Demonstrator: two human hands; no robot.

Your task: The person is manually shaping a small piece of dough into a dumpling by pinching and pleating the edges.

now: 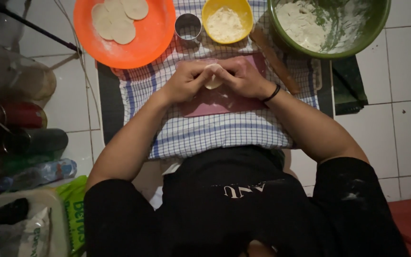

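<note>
Fingers (200,72) pinching soft pale dough round (212,82), pink board (220,101)

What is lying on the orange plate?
On the orange plate lie several flat round dough discs, overlapping. The frame's top edge cuts off some of them, so an exact count is impossible.

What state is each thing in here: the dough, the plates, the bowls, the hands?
Dough piece: folded, pinched between both hands.
Left hand: closed on the dough piece.
Right hand: closed on the dough piece.
Orange plate: holds flat dough rounds.
Yellow bowl: holds pale filling.
Green bowl: floury inside, dough lump at one side.
Metal cutter: upright, untouched.
Rolling pin: lying untouched.
</note>
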